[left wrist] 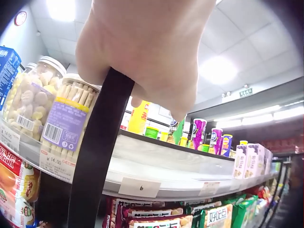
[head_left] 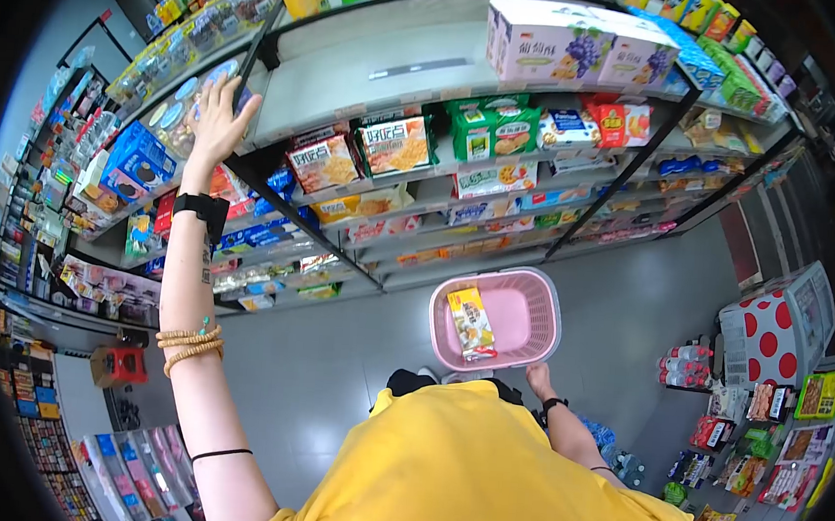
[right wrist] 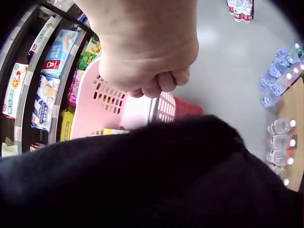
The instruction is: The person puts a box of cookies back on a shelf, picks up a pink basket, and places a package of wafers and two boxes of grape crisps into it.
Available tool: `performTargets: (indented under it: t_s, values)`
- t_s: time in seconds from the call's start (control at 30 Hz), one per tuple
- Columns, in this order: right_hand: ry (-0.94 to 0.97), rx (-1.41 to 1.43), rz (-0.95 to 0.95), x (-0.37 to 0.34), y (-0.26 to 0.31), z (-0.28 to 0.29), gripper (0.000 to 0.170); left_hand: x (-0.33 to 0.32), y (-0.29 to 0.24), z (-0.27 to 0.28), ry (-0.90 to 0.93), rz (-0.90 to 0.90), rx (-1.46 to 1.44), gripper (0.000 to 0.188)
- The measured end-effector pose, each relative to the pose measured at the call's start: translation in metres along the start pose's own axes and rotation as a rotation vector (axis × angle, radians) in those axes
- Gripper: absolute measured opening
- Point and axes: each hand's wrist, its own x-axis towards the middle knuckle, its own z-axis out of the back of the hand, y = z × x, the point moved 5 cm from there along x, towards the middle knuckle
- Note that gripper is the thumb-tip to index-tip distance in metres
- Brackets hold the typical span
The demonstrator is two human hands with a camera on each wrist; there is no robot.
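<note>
The work seems at an early point, as I judge: one yellow packet (head_left: 473, 318) lies in the left part of the pink basket (head_left: 522, 311). Whether the red-and-white piece at its near end is separate, I cannot tell. No jar is in the basket yet; the jars (left wrist: 66, 116) stand on the shelf at the far left. How many things are left to put in, the pictures do not show.

The left hand (head_left: 216, 125) is spread wide at these jars, with fingers straight and no thing visible in it; if it touches a jar, I cannot tell. The right hand (head_left: 539, 377) holds the near right rim of the basket with curled fingers.

A black post (left wrist: 99, 156) stands just under the left hand, right beside the jars, and may hinder the reach. To the left of the jars are blue boxes (head_left: 140, 162); to the far right, grape boxes (head_left: 553, 47). Dark cloth (right wrist: 142, 175) hides much of the basket in the right wrist view. Water bottles (right wrist: 281, 141) are at the right.
</note>
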Motion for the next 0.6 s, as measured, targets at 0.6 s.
performTargets:
  t_s: [0.6]
  values:
    - [-0.021,-0.03,-0.155,-0.1,-0.045,-0.008,0.028,-0.012,-0.013,0.023,0.166,0.022,-0.105,0.08]
